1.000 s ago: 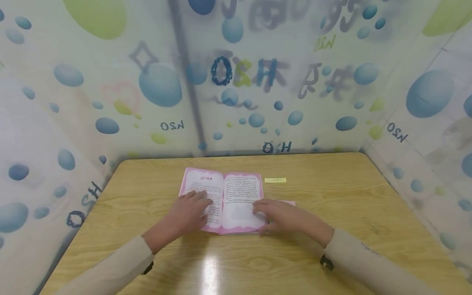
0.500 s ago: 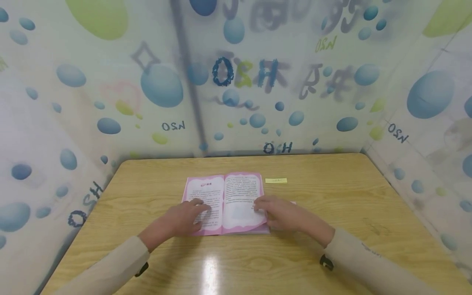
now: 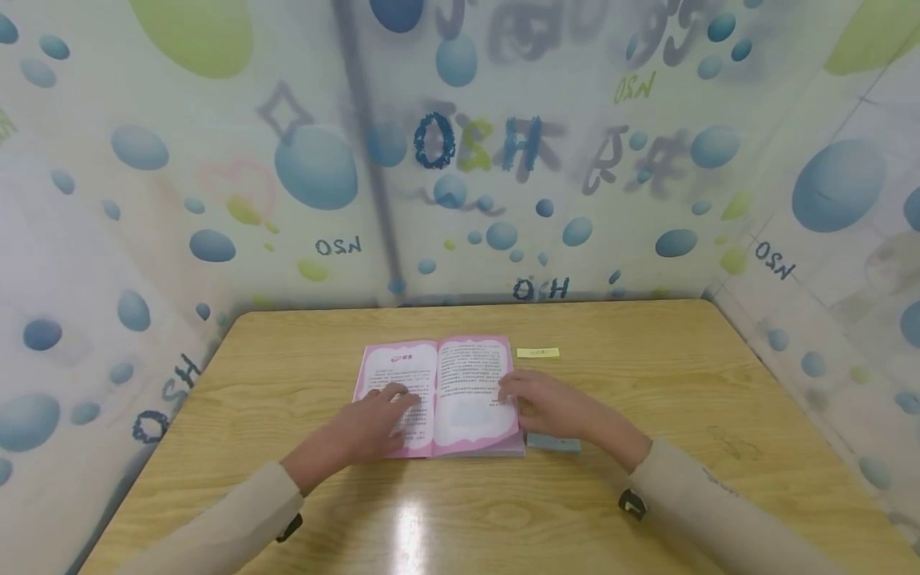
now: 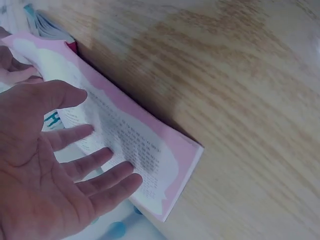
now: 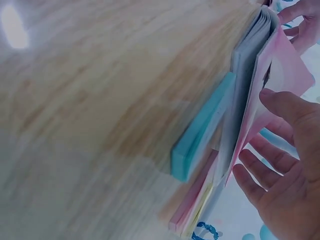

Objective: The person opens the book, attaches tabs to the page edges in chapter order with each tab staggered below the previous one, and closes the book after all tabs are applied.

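Observation:
A book with pink-bordered printed pages lies spread on the table. My left hand is over its left page, fingertips at the text, fingers spread and slightly bent in the left wrist view. At the right page's outer edge is my right hand, fingertips on the border and thumb apart from the fingers. That page's lower right corner stands raised above the leaves beneath. Beside the book, under my right hand, a teal block lies next to a pink and yellow stack, hidden by the hand in the head view.
A small yellow paper strip lies on the wooden table just past the book's upper right corner. Walls printed with blue and green bubbles enclose the table at the back and both sides.
Both hands have shifted slightly; my left hand moved back, then forward over its page. The right page's lower corner has risen. My right hand has moved up, uncovering the teal block.

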`<state>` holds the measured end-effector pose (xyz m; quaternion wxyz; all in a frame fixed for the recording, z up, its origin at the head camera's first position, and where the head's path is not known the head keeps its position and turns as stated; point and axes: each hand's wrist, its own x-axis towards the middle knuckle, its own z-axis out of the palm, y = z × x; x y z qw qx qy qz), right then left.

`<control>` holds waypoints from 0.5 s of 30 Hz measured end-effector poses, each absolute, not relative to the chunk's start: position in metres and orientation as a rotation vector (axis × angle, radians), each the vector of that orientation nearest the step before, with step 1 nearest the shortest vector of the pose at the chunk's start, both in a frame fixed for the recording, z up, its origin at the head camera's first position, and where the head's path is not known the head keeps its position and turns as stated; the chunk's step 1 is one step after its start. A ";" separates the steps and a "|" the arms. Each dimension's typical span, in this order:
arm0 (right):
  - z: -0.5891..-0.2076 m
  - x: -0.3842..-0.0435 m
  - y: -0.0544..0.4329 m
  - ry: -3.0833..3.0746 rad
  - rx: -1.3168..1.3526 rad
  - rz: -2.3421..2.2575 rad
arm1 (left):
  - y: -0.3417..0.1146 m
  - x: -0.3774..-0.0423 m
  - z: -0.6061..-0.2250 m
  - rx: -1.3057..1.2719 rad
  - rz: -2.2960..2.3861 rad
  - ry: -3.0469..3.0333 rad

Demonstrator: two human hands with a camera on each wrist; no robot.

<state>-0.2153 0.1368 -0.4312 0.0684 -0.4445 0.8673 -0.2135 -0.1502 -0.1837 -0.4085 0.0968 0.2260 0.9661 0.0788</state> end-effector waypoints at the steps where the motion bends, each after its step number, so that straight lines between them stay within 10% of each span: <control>1: -0.432 -0.215 0.136 2.612 -1.336 -0.635 | -0.184 -0.150 -0.410 0.659 0.229 2.858; 15: -0.439 -0.204 0.136 2.637 -1.355 -0.538 | -0.180 -0.144 -0.424 0.607 0.192 2.870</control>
